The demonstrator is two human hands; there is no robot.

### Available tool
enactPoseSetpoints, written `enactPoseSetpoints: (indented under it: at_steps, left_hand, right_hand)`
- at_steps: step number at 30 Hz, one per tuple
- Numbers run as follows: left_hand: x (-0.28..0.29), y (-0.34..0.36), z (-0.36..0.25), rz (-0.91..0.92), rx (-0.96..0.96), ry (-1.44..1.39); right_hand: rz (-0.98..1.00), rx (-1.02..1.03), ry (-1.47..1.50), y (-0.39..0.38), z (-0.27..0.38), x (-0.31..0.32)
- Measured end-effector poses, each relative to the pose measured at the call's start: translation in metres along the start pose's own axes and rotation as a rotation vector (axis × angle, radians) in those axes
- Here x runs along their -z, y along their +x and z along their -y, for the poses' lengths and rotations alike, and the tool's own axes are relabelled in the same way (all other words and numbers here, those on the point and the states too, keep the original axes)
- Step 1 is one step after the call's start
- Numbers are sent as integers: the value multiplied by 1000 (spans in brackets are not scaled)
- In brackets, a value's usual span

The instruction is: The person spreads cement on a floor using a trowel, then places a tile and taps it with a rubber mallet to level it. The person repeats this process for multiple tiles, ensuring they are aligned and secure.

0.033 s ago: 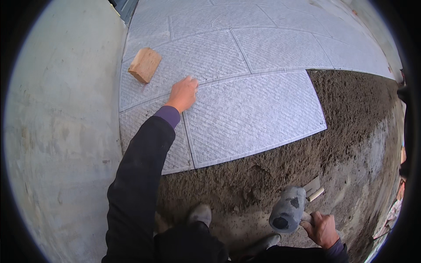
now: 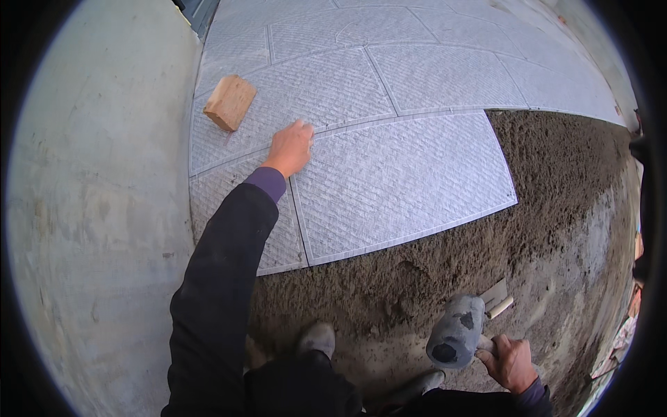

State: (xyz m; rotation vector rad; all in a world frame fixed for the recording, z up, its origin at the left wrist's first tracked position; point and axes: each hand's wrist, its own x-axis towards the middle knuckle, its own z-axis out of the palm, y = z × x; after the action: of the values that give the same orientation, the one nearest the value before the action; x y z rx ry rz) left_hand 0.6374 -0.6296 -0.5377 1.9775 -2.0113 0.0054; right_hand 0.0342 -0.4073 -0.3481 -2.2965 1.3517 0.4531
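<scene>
My left hand (image 2: 290,148) reaches far forward, its fingers curled together and touching down at the corner where grey ribbed floor tiles meet. Whatever may be between those fingertips is hidden. Beside it, to the right, lies a large tile (image 2: 406,184) with pale edges, its near and right sides bordering the mortar. Low at the right, my right hand (image 2: 513,365) is wrapped round the short visible part of a rubber mallet's handle. The mallet's grey, worn head (image 2: 453,337) hangs over the ground, apart from the tile. A wooden block (image 2: 230,103) rests on a tile beyond my left hand.
Rough dark mortar (image 2: 556,163) borders the tile at right and in front. A trowel (image 2: 497,300) with a pale handle lies behind the mallet head. A plastered wall (image 2: 104,208) rises at left. My shoes (image 2: 318,340) stand close to the mortar.
</scene>
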Motion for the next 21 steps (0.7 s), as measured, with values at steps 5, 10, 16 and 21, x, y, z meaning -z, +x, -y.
enactPoseSetpoints:
  at_steps: [5,10,16,21]
  left_hand:
    - [9,-6,-6,13,142,-84]
    - [47,-101,-29,-82,230,-347]
    - [61,-226,-74,56,144,-324]
    - [56,-232,-90,212,58,-192]
  right_hand:
    - [-19,29,-7,-9,5,2]
    - [-16,29,-18,-17,11,6]
    - [-18,90,-20,-9,13,7]
    - [-97,249,-30,-11,12,11]
